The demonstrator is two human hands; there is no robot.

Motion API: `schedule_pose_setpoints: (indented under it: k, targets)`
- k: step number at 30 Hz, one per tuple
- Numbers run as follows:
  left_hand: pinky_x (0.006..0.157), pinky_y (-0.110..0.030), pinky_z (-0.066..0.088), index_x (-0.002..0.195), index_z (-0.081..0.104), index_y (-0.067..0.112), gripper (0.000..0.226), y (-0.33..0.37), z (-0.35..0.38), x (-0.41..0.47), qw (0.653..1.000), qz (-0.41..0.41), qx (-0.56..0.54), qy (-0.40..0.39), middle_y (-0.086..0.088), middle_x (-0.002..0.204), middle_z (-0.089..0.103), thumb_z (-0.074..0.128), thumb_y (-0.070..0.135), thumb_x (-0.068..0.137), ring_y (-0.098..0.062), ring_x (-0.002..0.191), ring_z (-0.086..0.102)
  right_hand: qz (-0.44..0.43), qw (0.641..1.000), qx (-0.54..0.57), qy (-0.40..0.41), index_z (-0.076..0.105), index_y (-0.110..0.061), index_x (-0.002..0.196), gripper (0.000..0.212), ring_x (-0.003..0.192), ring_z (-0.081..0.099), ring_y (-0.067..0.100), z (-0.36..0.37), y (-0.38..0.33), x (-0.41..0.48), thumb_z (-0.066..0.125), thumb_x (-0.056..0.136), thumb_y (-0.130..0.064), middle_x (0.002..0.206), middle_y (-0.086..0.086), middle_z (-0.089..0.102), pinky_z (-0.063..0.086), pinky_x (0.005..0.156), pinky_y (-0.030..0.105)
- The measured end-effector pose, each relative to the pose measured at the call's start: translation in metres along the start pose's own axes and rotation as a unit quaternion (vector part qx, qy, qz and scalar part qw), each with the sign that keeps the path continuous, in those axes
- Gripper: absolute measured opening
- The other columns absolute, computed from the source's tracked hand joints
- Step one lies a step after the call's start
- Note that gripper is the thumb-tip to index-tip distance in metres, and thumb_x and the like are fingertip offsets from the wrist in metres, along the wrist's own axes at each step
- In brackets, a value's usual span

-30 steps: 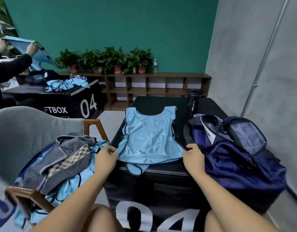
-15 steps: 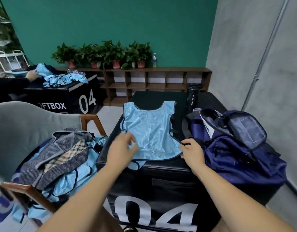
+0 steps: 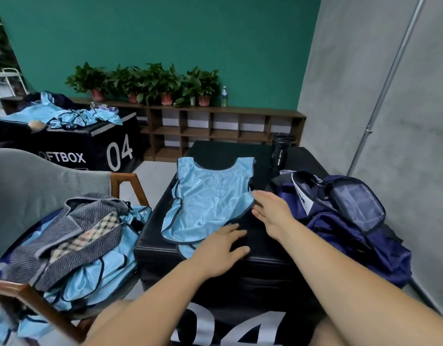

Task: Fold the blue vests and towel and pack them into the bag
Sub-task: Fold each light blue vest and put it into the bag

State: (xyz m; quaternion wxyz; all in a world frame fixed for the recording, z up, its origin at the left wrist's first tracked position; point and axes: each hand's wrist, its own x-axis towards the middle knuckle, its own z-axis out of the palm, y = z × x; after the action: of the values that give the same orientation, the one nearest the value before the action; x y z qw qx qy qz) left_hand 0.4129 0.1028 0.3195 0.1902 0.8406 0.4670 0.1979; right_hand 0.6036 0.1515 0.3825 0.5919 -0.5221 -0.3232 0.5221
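Note:
A light blue vest [image 3: 210, 196] lies spread flat on the black soft box [image 3: 215, 275] in front of me, neck hole at the far end. My left hand [image 3: 221, 250] rests flat with straight fingers on the vest's near hem. My right hand [image 3: 273, 213] is open, its fingers touching the vest's right edge. The navy bag [image 3: 340, 221] lies open on the box's right side. A striped grey towel [image 3: 65, 233] sits on a pile of more blue vests [image 3: 95, 275] on the chair at my left.
A black sport bottle [image 3: 280, 153] stands at the box's far right, behind the bag. The grey chair [image 3: 28, 186] with wooden arms is on my left. Another black box [image 3: 90, 143] with vests sits far left. A wooden shelf [image 3: 215, 126] with potted plants lines the green wall.
My left hand has moved right, from the vest's left corner to its near hem. My right hand slid forward along the right edge. The vest lies more skewed, and the camera moved closer.

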Motion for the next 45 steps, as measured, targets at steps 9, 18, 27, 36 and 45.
schedule_pose_setpoints:
  k: [9,18,27,36,45]
  targets:
    - [0.12,-0.04,0.039,0.166,0.027,0.015,0.073,-0.044,-0.027,0.032,0.979,-0.167,-0.018,0.112,-0.011,0.164,0.043,0.06,0.034,0.104,-0.029,0.148,0.044,0.033,0.99,0.059,-0.125,0.049,-0.01,0.153,0.052,0.121,0.071,0.024,0.039,-0.044,0.025,0.065,0.104,-0.006,0.132,0.008,0.073,0.057,0.102,0.038]
    - [0.078,-0.039,0.05,0.127,0.052,0.02,0.037,-0.079,-0.032,0.048,0.949,-0.241,-0.029,0.203,-0.005,0.111,0.063,0.069,0.024,0.093,-0.029,0.098,0.065,-0.002,0.967,-0.177,-0.183,0.058,-0.021,0.145,0.047,0.122,0.069,0.019,-0.007,0.0,0.0,0.073,0.1,-0.021,0.128,0.004,0.075,0.053,0.107,0.038]
    - [0.081,-0.038,0.049,0.139,0.052,0.023,0.059,-0.064,-0.034,0.052,0.944,-0.302,0.093,0.091,-0.014,0.122,0.059,0.071,0.051,0.092,-0.032,0.104,0.062,-0.109,0.849,-0.478,-0.199,0.071,-0.028,0.124,0.031,0.096,0.07,0.012,-0.033,0.011,-0.013,0.063,0.093,-0.024,0.103,-0.008,0.077,0.051,0.079,0.019]
    - [0.086,-0.034,0.051,0.161,0.028,0.021,0.093,-0.074,-0.09,0.061,0.942,-0.316,0.112,-0.004,-0.015,0.136,0.064,0.082,0.031,0.087,-0.032,0.117,0.064,-0.112,0.824,-0.495,-0.253,0.064,-0.027,0.136,0.041,0.109,0.066,0.013,-0.009,0.017,-0.008,0.073,0.096,-0.027,0.12,-0.007,0.069,0.051,0.096,0.024]
    - [0.053,-0.032,0.035,0.066,0.046,0.016,0.051,-0.102,-0.077,0.034,0.933,-0.341,0.081,0.083,-0.001,0.058,0.05,0.082,0.047,0.085,-0.018,0.056,0.049,-0.129,0.787,-0.556,-0.234,0.047,-0.029,0.155,0.063,0.122,0.058,0.017,0.008,0.03,0.002,0.073,0.098,-0.032,0.143,0.001,0.059,0.047,0.108,0.033]
